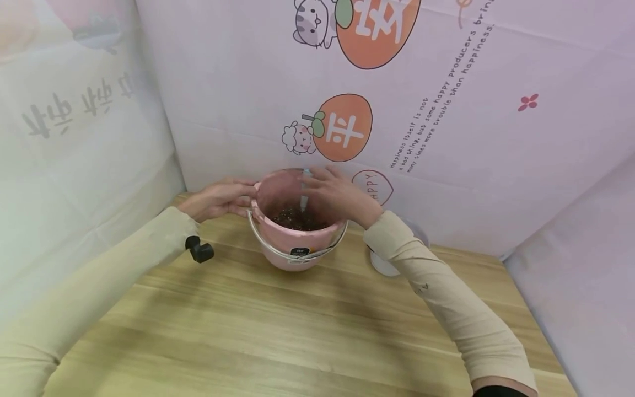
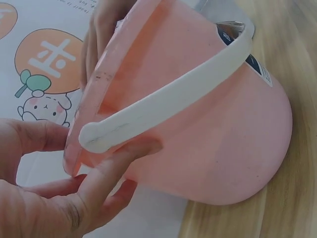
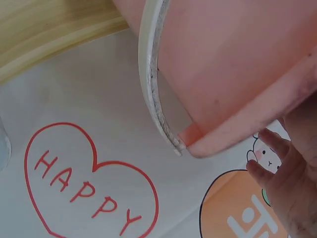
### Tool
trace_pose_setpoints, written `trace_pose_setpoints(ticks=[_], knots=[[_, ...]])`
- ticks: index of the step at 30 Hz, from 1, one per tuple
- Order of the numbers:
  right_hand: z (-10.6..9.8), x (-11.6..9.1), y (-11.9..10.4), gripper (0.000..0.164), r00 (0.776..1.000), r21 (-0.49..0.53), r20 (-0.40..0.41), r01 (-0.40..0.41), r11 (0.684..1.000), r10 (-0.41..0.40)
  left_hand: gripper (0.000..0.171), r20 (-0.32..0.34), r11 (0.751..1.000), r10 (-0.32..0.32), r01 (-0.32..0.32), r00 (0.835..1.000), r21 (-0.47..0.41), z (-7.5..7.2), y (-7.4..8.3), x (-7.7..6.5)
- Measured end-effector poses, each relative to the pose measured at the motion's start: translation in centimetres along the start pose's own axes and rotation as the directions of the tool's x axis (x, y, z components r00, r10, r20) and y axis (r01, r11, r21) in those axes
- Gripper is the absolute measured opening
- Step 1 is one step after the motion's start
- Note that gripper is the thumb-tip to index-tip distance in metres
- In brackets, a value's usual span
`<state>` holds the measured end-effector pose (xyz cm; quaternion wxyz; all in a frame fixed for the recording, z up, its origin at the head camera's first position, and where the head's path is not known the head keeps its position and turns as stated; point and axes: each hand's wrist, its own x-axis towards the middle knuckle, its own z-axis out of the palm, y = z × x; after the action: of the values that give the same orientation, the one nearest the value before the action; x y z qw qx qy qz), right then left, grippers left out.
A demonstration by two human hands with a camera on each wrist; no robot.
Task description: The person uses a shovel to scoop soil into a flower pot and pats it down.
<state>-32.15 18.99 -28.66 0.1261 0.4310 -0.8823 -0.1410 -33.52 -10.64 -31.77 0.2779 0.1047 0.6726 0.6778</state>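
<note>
a wooden tabletop fills the foreground, a broad stretch of it giving room before the pink bucket; its right edge runs along a pale side wall. a pale round object is partly hidden behind the right sleeve. the bucket stands near the back edge, dark, glistening contents inside. the left hand pinches its rim between thumb and fingers; the right hand reaches over its mouth beside a light blue and white strip. blurred, its fingers cannot be told as pinching or loose. behind hangs a printed cloth. the left wrist view reveals a fingertip under the white handle; the right wrist view, a whole red heart reading "happy".
</note>
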Motion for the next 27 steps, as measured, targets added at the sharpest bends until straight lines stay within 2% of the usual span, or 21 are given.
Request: trace_pose_setpoints(ticks=[2, 7, 9, 15, 19, 27], knots=[[0.3, 0.2, 0.0, 0.046, 1.000, -0.001, -0.006, 0.005, 1.000, -0.005, 0.057, 0.009, 1.000, 0.003, -0.002, 1.000, -0.010, -0.1, -0.1, 0.1], [1.0, 0.7, -0.1, 0.049, 0.999, -0.026, -0.024, 0.022, 0.999, -0.023, 0.026, 0.030, 0.999, 0.010, -0.009, 1.000, -0.042, 0.0, -0.5, 0.5], [1.2, 0.8, -0.1, 0.050, 0.999, -0.037, -0.020, 0.026, 0.999, -0.027, 0.024, 0.030, 0.998, 0.009, -0.007, 1.000, -0.056, 0.0, -0.6, 0.6], [1.6, 1.0, -0.3, 0.051, 0.999, -0.086, -0.008, 0.037, 0.996, -0.038, 0.031, 0.036, 0.999, 0.017, -0.015, 0.999, -0.050, 0.3, -0.8, 1.0], [1.9, 1.1, -0.4, 0.053, 1.000, -0.110, 0.003, 0.027, 0.994, -0.027, 0.047, 0.029, 0.999, 0.016, -0.015, 0.999, -0.043, 0.4, -0.9, 1.1], [2.8, 1.2, -0.4, 0.034, 0.999, -0.169, -0.031, 0.001, 0.986, -0.007, 0.055, 0.004, 1.000, 0.005, -0.005, 1.000, -0.012, 0.6, -1.0, 1.0]])
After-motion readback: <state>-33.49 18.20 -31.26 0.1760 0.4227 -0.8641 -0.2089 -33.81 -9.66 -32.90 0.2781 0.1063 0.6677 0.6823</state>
